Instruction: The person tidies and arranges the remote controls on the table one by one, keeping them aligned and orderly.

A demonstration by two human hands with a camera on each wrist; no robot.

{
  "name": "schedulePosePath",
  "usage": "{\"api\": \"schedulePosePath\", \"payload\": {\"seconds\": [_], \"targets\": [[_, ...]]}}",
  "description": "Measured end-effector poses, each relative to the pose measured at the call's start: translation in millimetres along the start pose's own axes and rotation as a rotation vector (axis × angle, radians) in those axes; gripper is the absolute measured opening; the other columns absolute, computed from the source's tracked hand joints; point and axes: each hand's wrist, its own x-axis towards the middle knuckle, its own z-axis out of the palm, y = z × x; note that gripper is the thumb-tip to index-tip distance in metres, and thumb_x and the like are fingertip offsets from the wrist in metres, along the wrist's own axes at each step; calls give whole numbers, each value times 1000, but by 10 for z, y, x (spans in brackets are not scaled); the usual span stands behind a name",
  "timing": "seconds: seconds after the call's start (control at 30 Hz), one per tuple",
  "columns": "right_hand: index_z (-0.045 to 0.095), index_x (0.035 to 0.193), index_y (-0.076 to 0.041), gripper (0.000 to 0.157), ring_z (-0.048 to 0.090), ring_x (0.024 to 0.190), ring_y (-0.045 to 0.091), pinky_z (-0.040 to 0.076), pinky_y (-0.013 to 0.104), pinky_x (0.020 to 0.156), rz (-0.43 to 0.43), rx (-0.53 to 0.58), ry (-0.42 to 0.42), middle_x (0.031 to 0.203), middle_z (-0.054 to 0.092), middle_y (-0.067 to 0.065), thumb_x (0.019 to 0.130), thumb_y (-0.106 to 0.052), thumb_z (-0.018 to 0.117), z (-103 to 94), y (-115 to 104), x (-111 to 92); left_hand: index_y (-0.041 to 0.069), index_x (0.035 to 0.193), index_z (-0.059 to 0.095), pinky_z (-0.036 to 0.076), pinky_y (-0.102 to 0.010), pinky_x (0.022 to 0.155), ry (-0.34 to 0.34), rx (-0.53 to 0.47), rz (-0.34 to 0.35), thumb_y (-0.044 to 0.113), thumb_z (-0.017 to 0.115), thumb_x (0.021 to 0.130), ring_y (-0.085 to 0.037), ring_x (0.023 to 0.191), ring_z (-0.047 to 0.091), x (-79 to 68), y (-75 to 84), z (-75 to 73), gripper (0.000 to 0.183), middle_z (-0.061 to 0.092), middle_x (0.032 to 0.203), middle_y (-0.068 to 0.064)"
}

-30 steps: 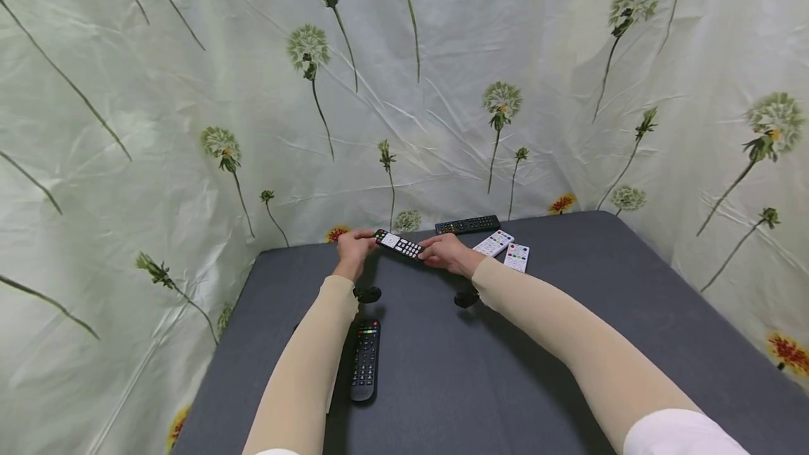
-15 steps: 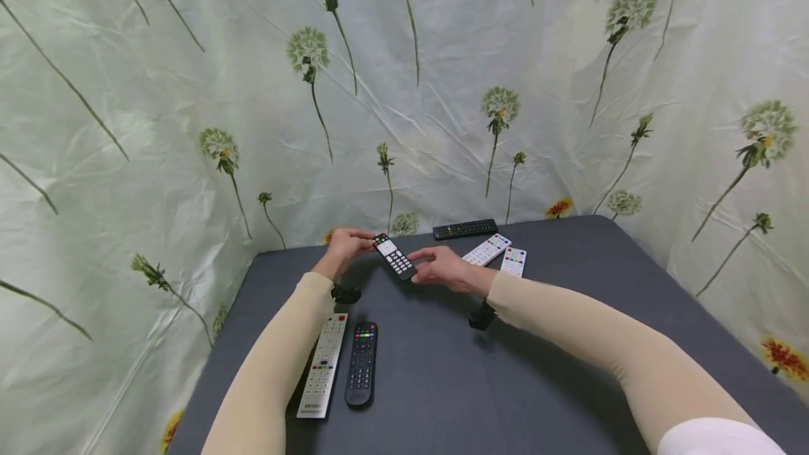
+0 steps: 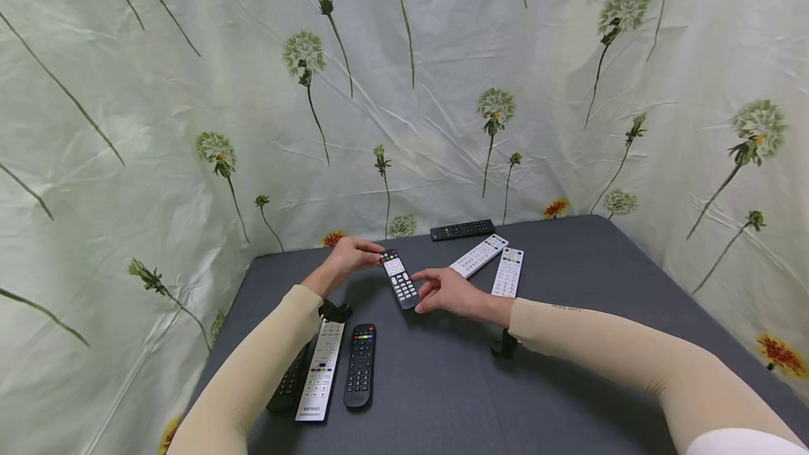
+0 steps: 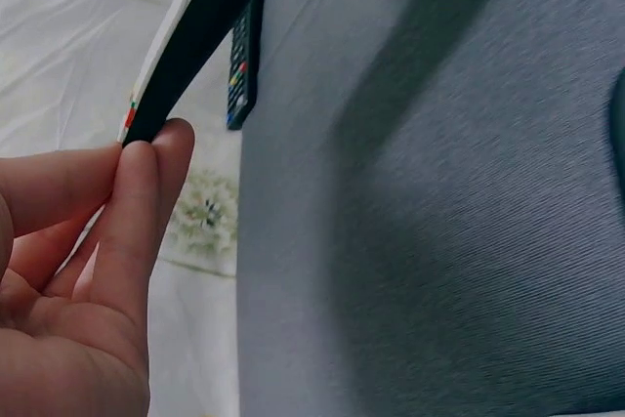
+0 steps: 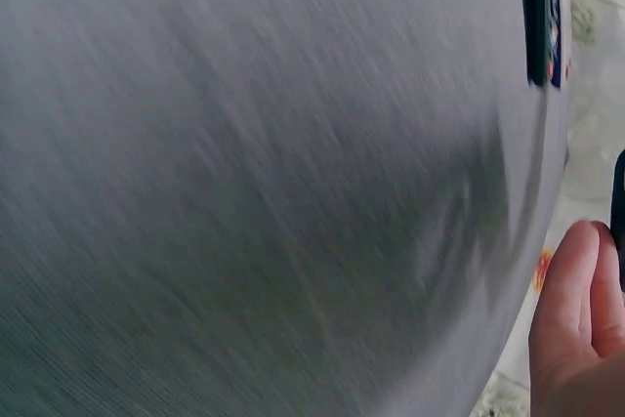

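Observation:
A black remote control [image 3: 399,279] with white buttons is tilted above the table between both hands. My left hand [image 3: 354,258] pinches its upper end, where the coloured buttons are. In the left wrist view, the left fingertips [image 4: 137,158] grip the edge of that remote control [image 4: 195,46], seen side-on. My right hand [image 3: 451,293] holds the lower end, with index finger and thumb at its right side and bottom corner. In the right wrist view, the right hand's fingers [image 5: 576,280] meet a dark edge of the remote, most of which lies outside the frame.
On the grey table [image 3: 442,385], a silver remote [image 3: 321,374] lies between two black remotes [image 3: 360,367], [image 3: 287,381] at front left. Behind the right hand are two white remotes [image 3: 480,255], [image 3: 508,272] and a black one [image 3: 461,229]. A flowered curtain [image 3: 265,90] hangs behind.
The remote control has turned from nearly crosswise to more upright and come nearer. My right hand has moved down with its lower end; the left forearm has swung left, uncovering the silver remote.

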Motion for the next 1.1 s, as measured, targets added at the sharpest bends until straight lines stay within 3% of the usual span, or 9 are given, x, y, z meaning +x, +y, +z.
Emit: {"api": "schedulePosePath", "payload": {"seconds": [0.13,0.5,0.77,0.97,1.1], "targets": [[57,139,-1,65,68,88,18,57,30,75,-42,-54,19,95,72,8,81,-10,85,106,29,-158,-5,118,72,51,-51,98,-71,24,29,-1,67,95,-22,93,72,-92,-66,15,25,68,121,-20],[67,122,-21,55,58,73,5,49,26,65,-109,-470,65,86,65,-9,77,-46,86,388,45,-542,0,114,75,58,-41,88,-237,150,59,3,70,94,-24,95,71,-323,-181,84,21,71,114,-14],[66,107,-25,50,53,65,2,44,24,58,-112,-565,35,79,62,-13,73,-56,85,562,52,-714,-1,110,76,60,-41,83,-397,200,72,2,70,94,-25,93,73,-430,-288,120,18,74,104,-14],[64,99,-24,46,50,63,1,42,23,53,-125,-642,-9,74,57,-15,72,-57,84,669,28,-783,3,108,78,60,-40,80,-464,257,66,4,70,94,-25,91,73,-467,-360,113,16,75,103,-11],[61,91,-27,43,47,63,1,38,24,48,-136,-759,-31,70,52,-17,71,-58,84,748,3,-821,4,107,79,60,-39,79,-491,287,49,5,72,92,-25,89,74,-484,-415,138,16,75,102,-10]]}}
